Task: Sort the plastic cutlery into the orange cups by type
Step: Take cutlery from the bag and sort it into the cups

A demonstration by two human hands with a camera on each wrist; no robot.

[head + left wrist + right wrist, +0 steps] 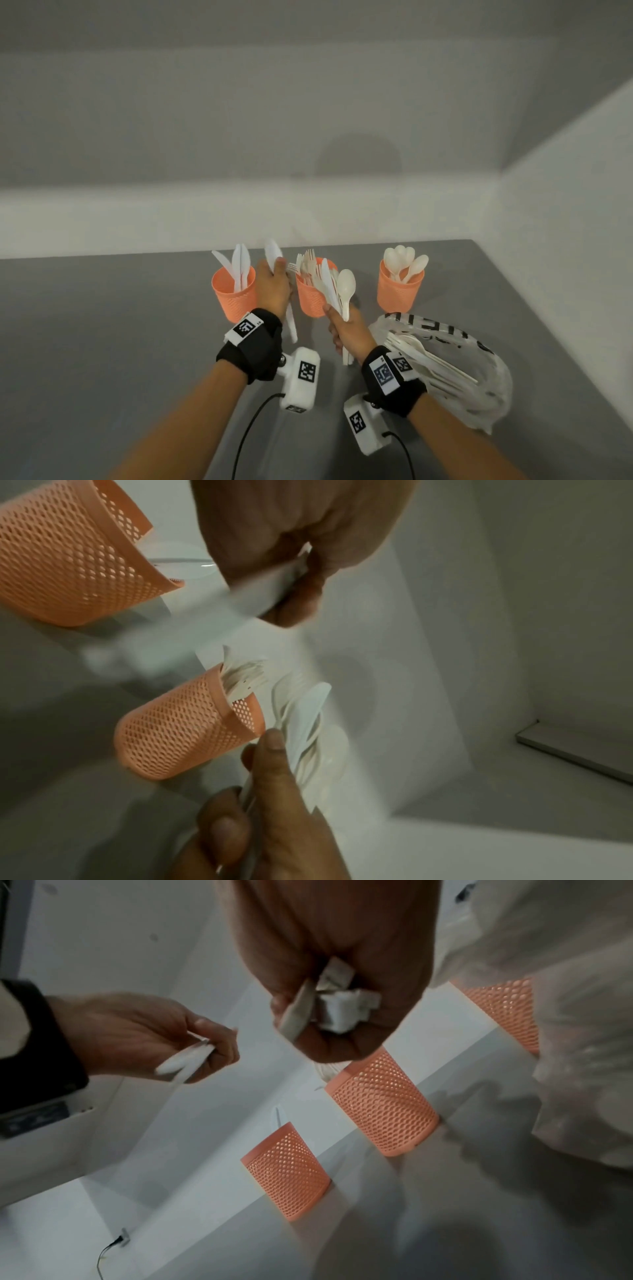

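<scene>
As fists close — both hands raised.

I find three orange cups standing apart along the grey table, passable gaps between them, open surface to their left, and a plastic bag blocking the right near side.

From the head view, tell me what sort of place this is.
Probably a bare recording or test corner, not a kitchen: a plain grey table against blank white walls, with only three orange cups and a plastic bag of cutlery. Tagged wrist cameras suggest a staged setup.
</scene>
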